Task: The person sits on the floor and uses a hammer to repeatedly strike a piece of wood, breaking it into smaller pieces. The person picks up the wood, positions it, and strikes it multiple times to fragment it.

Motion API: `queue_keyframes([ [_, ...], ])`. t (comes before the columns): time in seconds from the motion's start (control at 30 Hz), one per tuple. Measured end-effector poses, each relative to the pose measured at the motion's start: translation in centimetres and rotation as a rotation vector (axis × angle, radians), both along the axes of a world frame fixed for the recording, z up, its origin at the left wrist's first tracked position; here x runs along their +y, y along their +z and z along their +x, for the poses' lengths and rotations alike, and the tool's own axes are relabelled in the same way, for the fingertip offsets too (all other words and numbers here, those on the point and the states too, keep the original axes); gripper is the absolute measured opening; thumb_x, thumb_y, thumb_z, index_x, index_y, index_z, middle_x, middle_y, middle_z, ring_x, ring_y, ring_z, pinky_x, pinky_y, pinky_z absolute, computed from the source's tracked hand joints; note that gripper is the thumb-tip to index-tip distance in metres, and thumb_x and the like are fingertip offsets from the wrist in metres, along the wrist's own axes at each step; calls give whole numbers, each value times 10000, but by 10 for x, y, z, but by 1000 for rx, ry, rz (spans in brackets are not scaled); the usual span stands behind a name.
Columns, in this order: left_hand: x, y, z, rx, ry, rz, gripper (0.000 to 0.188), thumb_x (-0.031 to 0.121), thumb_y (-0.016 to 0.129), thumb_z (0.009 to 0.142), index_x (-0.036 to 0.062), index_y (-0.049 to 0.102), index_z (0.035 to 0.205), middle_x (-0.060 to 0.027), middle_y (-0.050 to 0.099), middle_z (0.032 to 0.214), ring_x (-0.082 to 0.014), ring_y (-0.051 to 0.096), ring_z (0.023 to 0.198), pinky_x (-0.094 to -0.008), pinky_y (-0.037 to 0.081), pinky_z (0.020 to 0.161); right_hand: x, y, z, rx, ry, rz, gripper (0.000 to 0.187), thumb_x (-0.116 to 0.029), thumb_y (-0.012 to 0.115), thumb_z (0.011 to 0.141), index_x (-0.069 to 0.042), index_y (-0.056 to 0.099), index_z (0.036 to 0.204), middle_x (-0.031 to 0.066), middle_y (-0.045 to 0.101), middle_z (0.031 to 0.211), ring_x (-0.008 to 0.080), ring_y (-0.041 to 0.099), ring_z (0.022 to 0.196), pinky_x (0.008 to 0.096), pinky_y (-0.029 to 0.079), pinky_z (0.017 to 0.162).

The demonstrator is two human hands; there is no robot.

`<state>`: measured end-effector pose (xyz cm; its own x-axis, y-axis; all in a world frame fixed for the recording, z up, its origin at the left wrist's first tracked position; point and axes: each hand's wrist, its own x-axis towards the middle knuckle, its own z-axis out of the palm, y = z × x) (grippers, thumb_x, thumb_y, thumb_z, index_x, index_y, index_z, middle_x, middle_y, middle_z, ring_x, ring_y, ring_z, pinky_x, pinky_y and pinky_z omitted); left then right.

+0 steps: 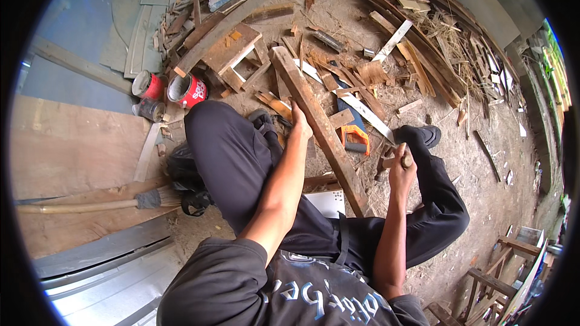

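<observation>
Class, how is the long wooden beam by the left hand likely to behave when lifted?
The wooden beam is probably stiff, being long but thick. Its near end may dip, as the left hand is nearer the far end.

My brown wooden beam, long, straight and rough, slants from far left to near right before me, my left hand at its left edge. My hammer, wooden-handled with a dark head, sits in my right hand, beside the beam.
</observation>
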<state>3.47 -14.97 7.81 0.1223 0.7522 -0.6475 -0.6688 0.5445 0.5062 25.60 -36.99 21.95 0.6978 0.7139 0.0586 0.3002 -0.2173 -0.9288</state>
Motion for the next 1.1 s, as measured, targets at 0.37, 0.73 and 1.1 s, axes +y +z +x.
queue_keyframes([
  [0.37, -4, 21, 11, -202, -65, 156, 983, 891, 306, 855, 103, 518, 1403, -143, 620, 1259, -319, 631, 1075, -496, 527, 906, -5, -103, 37, 591, 66, -386, 530, -514, 629, 971, 9, 626, 1057, 122, 698, 848, 222, 687, 625, 320, 585, 546],
  [0.73, -17, 57, -7, -34, -68, 165, 1069, 891, 359, 844, 97, 325, 1558, -157, 403, 1548, -325, 433, 1375, -517, 368, 1120, 9, -154, 28, 815, 392, -822, 323, -286, 704, 925, 25, 691, 841, 106, 659, 753, 226, 679, 683, 376, 562, 575],
  [1.1, 19, 122, 27, -125, -28, 320, 921, 859, 420, 857, 106, 522, 1376, -133, 631, 1084, -261, 641, 915, -418, 551, 793, -4, -85, 68, 816, 124, -590, 148, -101, 649, 912, 29, 636, 843, 43, 542, 670, 134, 491, 513, 283, 399, 454],
])
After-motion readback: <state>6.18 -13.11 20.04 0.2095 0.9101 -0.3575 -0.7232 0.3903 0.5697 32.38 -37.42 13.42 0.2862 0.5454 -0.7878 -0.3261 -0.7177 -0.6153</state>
